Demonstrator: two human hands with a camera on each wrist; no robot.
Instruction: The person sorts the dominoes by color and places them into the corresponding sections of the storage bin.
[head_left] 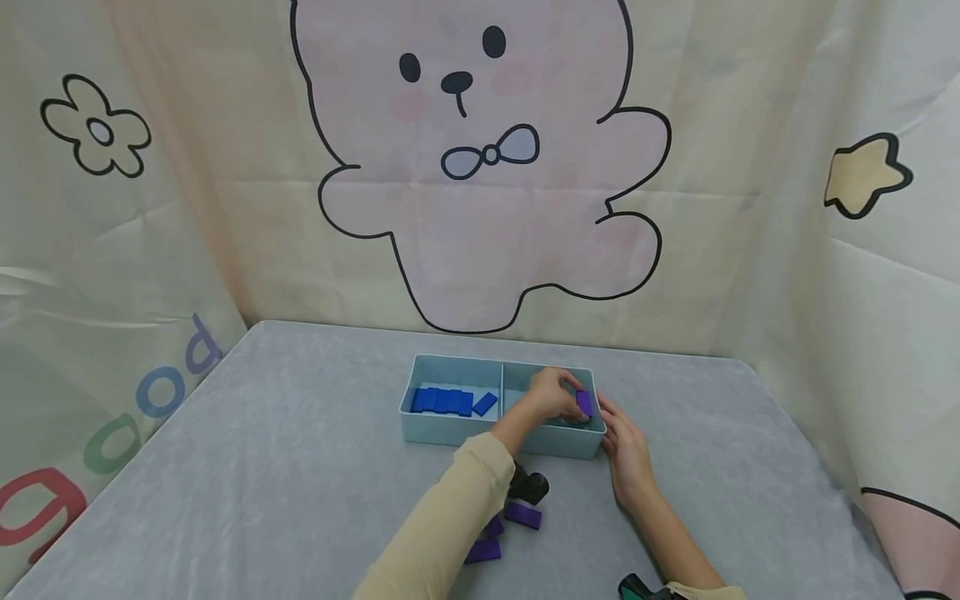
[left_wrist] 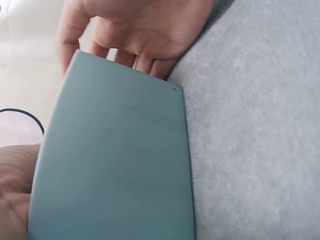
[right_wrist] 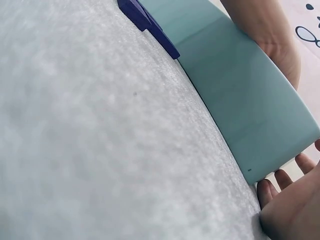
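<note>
My left hand (head_left: 551, 395) reaches into the right compartment of a light blue two-part box (head_left: 450, 429). Its fingers and thumb pinch a purple tile (head_left: 583, 403) by the box's right end wall. Outside that end, my right hand (head_left: 628, 457) rests with its fingers against the wall. The right wrist view shows this right hand (right_wrist: 295, 205) with its fingertips at the box's lower corner. In the left wrist view, the front wall (left_wrist: 115, 150) covers most of the left hand (left_wrist: 17, 185). Several blue tiles (head_left: 442, 401) stand side by side in the left compartment.
One blue tile (head_left: 485, 404) lies askew beside the blue row. On the grey cloth in front of the box lie purple tiles (head_left: 522, 515), partly covered by the left sleeve (head_left: 450, 508). A black wrist camera (head_left: 531, 486) juts from the left arm. A printed curtain (head_left: 720, 250) stands behind the table.
</note>
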